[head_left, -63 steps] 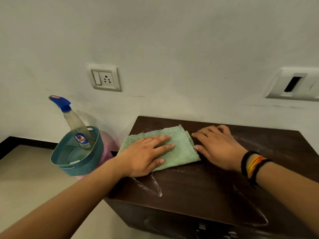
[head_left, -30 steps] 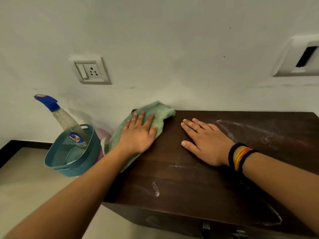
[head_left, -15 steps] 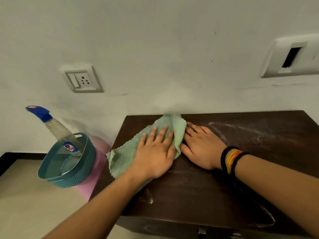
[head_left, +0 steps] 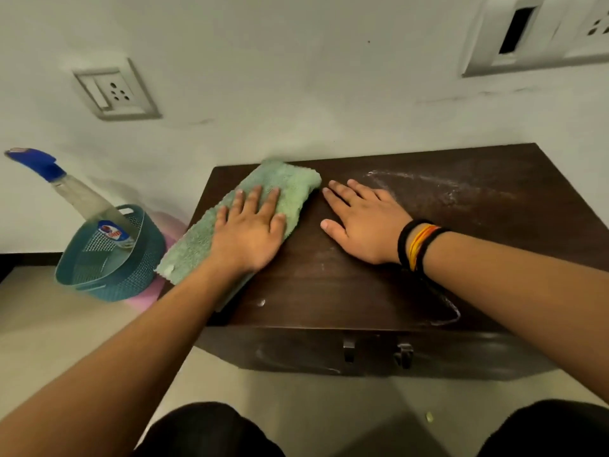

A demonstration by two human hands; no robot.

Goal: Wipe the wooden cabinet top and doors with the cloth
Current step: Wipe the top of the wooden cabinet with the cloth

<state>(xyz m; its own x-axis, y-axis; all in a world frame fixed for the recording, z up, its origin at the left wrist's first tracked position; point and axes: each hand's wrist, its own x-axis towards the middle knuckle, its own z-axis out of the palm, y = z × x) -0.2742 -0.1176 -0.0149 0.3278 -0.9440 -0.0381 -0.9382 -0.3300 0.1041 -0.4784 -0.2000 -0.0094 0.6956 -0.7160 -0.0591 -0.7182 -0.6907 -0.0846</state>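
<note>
Left hand point(head_left: 248, 237) flat, grip apart, pressing fuzzy green cloth point(head_left: 280, 186); right hand point(head_left: 362, 222) splayed on dusty dark-wood cabinet top point(head_left: 461, 232).

Room setting. Beyond the left hand's fingers point(head_left: 255, 201) we see a plain off-white wall point(head_left: 296, 77) under dim, even light. Up and left of those fingers we mark a switch-and-socket plate point(head_left: 115, 90). Up and right of the right hand's fingers point(head_left: 349, 192) is a second white wall fitting point(head_left: 534, 31) with a dark slot. Far left of the left fingers, a dark skirting strip point(head_left: 26, 258) meets the pale beige floor point(head_left: 49, 324). Both sets of fingers rest over a dark wooden cabinet point(head_left: 329, 291).
</note>
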